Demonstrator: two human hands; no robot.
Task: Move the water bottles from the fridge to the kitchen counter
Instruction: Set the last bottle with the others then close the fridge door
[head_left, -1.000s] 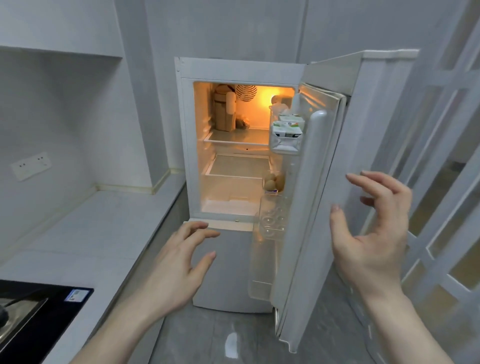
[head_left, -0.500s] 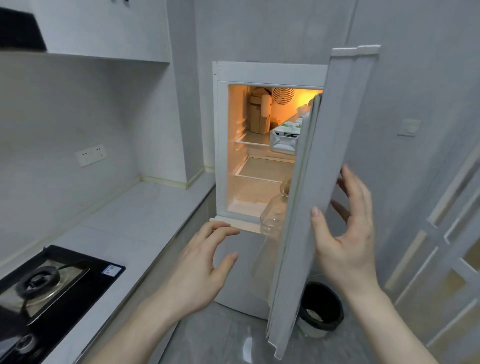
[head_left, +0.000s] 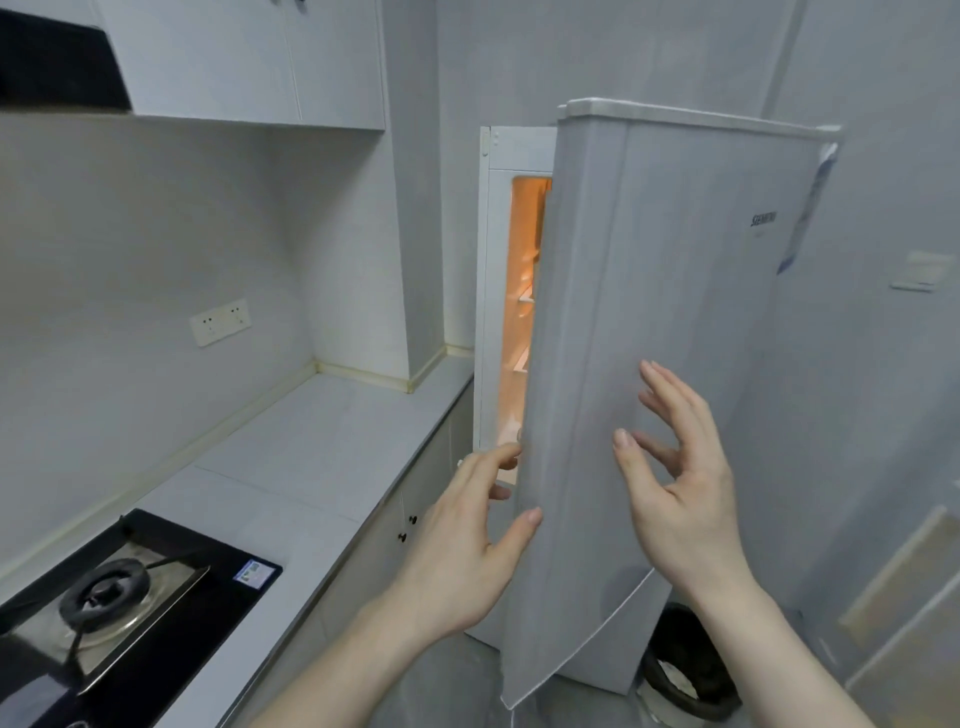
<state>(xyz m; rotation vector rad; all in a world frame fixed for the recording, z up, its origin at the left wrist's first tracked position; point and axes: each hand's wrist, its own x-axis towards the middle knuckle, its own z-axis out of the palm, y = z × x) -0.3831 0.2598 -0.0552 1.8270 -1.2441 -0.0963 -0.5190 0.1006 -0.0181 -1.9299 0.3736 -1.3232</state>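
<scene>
Grey kitchen, counter (head_left: 322, 447) at left, no bottles on it. I see fridge door (head_left: 649, 322) nearly closed between spread, empty left hand (head_left: 462, 545) and right hand (head_left: 680, 488). Bottles hidden; left nearer gap.

Fridge door (head_left: 665, 332) is standing most of the way across the fridge (head_left: 498, 291) opening, leaving only a narrow lit slot showing along its left edge. That slot is sitting between the door edge and the fridge's left frame; interior shelves are barely showing through it. Left hand (head_left: 467, 545) is hovering at the door's lower left edge, thumb close to the edge, fingers spread. Right hand (head_left: 680, 488) is hovering in front of the door face, fingers spread; contact unclear. Table (head_left: 322, 457) to the left is offering a bare stretch between the stove (head_left: 119, 603) and the corner. Bin (head_left: 685, 670) is sitting on the floor below the door, right of the fridge.
</scene>
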